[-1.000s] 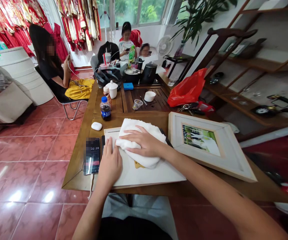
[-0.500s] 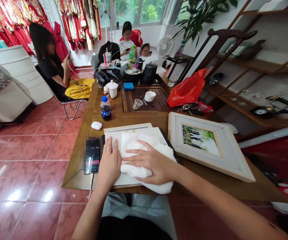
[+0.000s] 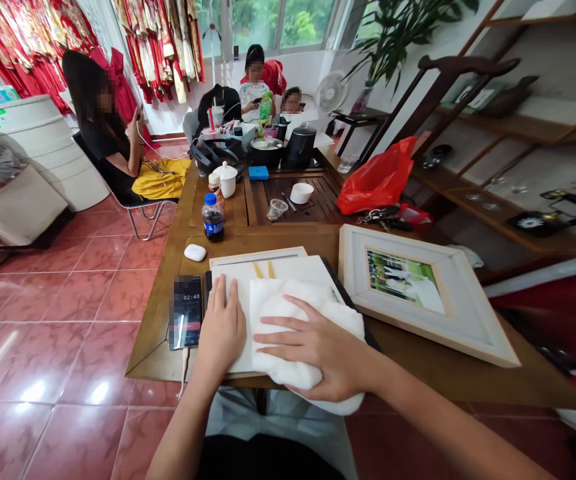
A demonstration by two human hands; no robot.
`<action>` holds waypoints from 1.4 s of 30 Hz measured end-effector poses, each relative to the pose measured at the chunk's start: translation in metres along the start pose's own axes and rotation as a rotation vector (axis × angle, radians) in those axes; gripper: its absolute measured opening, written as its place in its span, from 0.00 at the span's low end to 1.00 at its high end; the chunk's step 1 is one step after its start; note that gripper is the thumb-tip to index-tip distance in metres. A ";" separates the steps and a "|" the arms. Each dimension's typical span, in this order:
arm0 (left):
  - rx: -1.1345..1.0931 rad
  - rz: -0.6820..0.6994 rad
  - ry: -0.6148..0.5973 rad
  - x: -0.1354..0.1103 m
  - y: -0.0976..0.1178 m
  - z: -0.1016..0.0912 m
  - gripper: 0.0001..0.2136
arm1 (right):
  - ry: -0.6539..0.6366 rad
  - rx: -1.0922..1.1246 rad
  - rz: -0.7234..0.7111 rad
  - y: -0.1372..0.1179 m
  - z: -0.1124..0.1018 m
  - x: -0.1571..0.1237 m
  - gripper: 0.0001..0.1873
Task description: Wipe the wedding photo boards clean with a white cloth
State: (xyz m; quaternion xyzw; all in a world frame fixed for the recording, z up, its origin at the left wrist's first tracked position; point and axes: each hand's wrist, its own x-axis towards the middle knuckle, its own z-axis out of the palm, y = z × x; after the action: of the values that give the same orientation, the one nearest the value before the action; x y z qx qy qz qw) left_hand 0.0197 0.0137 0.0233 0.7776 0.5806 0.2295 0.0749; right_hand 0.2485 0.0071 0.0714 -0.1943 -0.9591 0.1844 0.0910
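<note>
My right hand (image 3: 318, 347) lies with spread fingers on a folded white cloth (image 3: 278, 297), pressing it from above. Beneath the cloth is a white board (image 3: 241, 267), partly covered, with two small yellowish strips (image 3: 264, 270) near its far edge. My left hand (image 3: 224, 327) rests flat on the left side of this board, fingers stretched out and holding nothing. A pale wooden edge and a dark edge show around the board. Just left of my left hand lies a phone (image 3: 187, 312) with a cable.
To the right lies a framed photo (image 3: 403, 280). A cola bottle (image 3: 213, 219), a white earphone case (image 3: 195, 253), a lidded white cup (image 3: 226, 180), a white bowl (image 3: 301, 193) and a red plastic bag (image 3: 378, 179) stand farther back on the wooden table (image 3: 153, 333). Several people sit beyond.
My right hand and the white cloth have slid right and toward me across the board, uncovering more of the yellowish strips. My left hand stays in place.
</note>
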 end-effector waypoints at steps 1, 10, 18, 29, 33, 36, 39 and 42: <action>-0.001 -0.002 -0.001 0.000 0.000 0.000 0.23 | 0.001 -0.019 -0.003 0.000 0.000 -0.004 0.31; -0.022 -0.014 0.013 0.000 -0.002 0.002 0.23 | 0.104 -0.179 0.041 -0.001 0.003 -0.052 0.31; -0.032 -0.012 0.008 0.000 -0.003 0.003 0.23 | 0.197 -0.165 0.219 0.005 0.010 -0.082 0.35; -0.009 -0.016 -0.026 0.001 -0.001 0.001 0.24 | 0.206 -0.055 0.505 0.043 -0.018 -0.031 0.26; -0.006 -0.013 -0.025 0.001 -0.001 0.002 0.24 | 0.267 -0.067 0.560 0.064 -0.024 -0.009 0.26; -0.015 -0.014 -0.015 0.001 -0.002 0.002 0.24 | 0.310 -0.076 0.582 0.073 -0.024 0.000 0.25; -0.027 -0.026 -0.015 0.001 -0.002 0.002 0.23 | 0.351 -0.098 0.586 0.072 -0.020 -0.001 0.25; -0.049 -0.029 -0.009 0.001 -0.002 0.002 0.23 | 0.368 -0.119 0.583 0.065 -0.015 -0.008 0.27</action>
State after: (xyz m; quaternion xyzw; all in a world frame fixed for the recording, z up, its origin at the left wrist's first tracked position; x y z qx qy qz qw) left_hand 0.0192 0.0158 0.0210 0.7682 0.5855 0.2390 0.0999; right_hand 0.2812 0.0646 0.0593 -0.4952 -0.8398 0.1083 0.1944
